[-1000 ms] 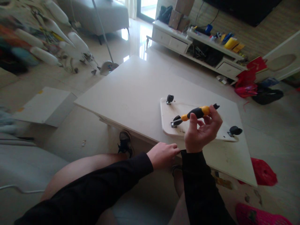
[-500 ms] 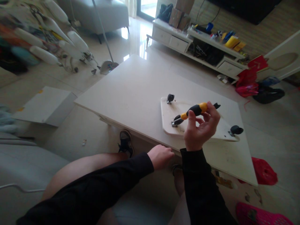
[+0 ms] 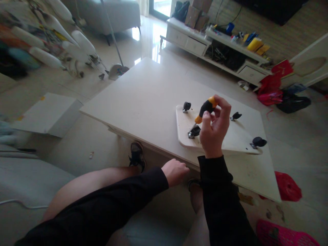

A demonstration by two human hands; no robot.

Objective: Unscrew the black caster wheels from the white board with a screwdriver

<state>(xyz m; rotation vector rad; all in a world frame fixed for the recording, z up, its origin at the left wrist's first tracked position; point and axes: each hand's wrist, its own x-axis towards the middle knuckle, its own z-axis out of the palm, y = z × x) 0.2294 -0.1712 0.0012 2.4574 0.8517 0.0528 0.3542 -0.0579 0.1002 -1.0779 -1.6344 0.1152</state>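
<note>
A yellow-and-black screwdriver (image 3: 206, 108) is gripped in my right hand (image 3: 216, 124), its shaft slanting down to the left. The tip meets the metal plate of the near-left caster (image 3: 195, 131); whether it sits in a screw is too small to tell. That caster stands on a white board (image 3: 220, 142) with rounded corners, lying on the table. Other black casters stand at the far left (image 3: 187, 106), far right (image 3: 236, 116) and near right (image 3: 258, 142). My left hand (image 3: 175, 172) is closed by the table's front edge; its fingertips are hidden.
The white table (image 3: 138, 92) spans the middle. A white box (image 3: 51, 114) lies on the floor to the left. Beyond the table runs a low cabinet (image 3: 189, 41) with clutter on top. Red bags (image 3: 270, 90) lie at the right, and a pink slipper (image 3: 284, 235) is at lower right.
My right hand has swung the screwdriver from a low slant to a steeper one, its handle rising and shifting left. The far-right caster has come into full view. My left hand stays put.
</note>
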